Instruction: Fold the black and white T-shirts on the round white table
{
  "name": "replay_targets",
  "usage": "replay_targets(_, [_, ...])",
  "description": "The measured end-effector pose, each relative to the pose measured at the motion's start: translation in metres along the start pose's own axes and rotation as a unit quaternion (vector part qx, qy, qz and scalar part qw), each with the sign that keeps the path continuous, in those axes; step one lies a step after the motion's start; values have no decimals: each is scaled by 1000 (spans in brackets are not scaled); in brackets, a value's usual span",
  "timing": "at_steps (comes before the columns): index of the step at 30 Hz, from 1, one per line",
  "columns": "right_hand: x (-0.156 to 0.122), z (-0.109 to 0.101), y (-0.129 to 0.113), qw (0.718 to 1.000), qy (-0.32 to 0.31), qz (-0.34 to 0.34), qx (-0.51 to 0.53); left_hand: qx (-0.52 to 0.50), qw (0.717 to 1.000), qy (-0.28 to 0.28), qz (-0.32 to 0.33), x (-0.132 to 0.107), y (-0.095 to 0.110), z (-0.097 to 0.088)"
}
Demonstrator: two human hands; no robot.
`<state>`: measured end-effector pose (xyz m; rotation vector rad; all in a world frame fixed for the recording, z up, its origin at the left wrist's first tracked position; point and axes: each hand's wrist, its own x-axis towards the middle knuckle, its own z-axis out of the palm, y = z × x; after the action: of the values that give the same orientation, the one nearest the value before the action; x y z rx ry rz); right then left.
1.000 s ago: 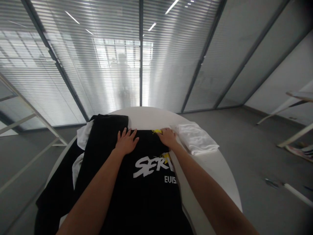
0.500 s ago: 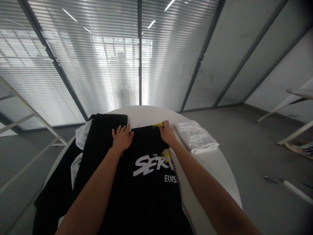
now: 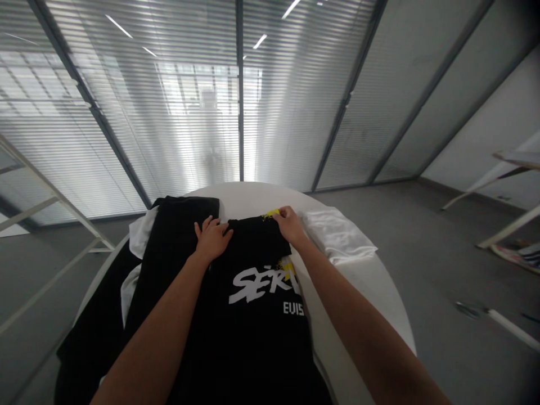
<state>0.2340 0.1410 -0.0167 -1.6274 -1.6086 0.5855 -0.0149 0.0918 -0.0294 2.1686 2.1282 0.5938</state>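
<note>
A black T-shirt (image 3: 253, 315) with white and yellow lettering lies folded lengthwise on a round white table (image 3: 371, 287). My left hand (image 3: 211, 239) rests at the shirt's far left corner, fingers curled over the cloth edge. My right hand (image 3: 288, 225) pinches the far right corner beside the yellow print. Both forearms stretch over the shirt.
A pile of black and white garments (image 3: 169, 236) lies on the table's left side and hangs over its edge. A folded white garment (image 3: 340, 236) sits to the right of my right hand. Glass walls with blinds (image 3: 236, 95) stand behind. White table legs (image 3: 506, 225) show at the right.
Both hands slid from lying flat on the shirt to its far edge and closed on the corners. The far edge has lifted and bunched slightly.
</note>
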Motion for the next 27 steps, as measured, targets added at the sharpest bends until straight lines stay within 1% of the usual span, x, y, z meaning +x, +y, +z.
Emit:
replay_targets(3, [4, -5, -1, 1000, 5, 13, 26, -83, 996, 11, 4, 2, 2, -1])
replay_targets(5, [5, -8, -3, 999, 0, 30, 39, -170, 985, 16, 8, 4, 3, -3])
replay_targets(7, [5, -12, -5, 998, -13, 45, 40, -280, 959, 30, 11, 6, 4, -4])
replay_targets(9, [4, -15, -8, 996, -28, 55, 57, -386, 921, 55, 1, 8, 4, -5])
replay_targets(11, [2, -20, -11, 990, -43, 64, 114, -453, 888, 77, -26, 10, 3, -7])
replay_targets(13, [0, -26, -14, 975, -75, 69, 197, -486, 869, 78, -54, 11, 2, -11])
replay_targets(15, [-1, -31, -16, 954, -117, 66, 267, -506, 857, 63, -72, 11, 1, -16])
replay_targets(17, [-3, -34, -17, 938, -143, 64, 309, -535, 839, 43, -86, 10, 2, -22])
replay_targets(19, [-4, -36, -18, 928, -146, 70, 336, -582, 807, 17, -97, 7, 4, -28])
replay_targets(21, [-4, -36, -19, 917, -143, 76, 364, -630, 770, -36, -94, 5, 5, -33])
replay_targets(22, [-5, -36, -19, 911, -145, 75, 377, -642, 758, -66, -91, 4, 5, -34])
replay_targets(23, [-5, -36, -20, 906, -151, 74, 388, -641, 756, -95, -90, 3, 4, -36])
replay_targets(24, [-5, -36, -20, 903, -160, 71, 393, -628, 764, -118, -93, 2, 3, -37])
replay_targets(25, [-6, -37, -20, 900, -171, 68, 394, -604, 780, -133, -100, 2, 1, -37])
replay_targets(26, [-6, -37, -20, 899, -180, 66, 393, -569, 803, -138, -108, 2, -2, -38])
replay_targets(27, [-6, -38, -20, 900, -186, 63, 389, -522, 835, -136, -110, 3, -4, -38])
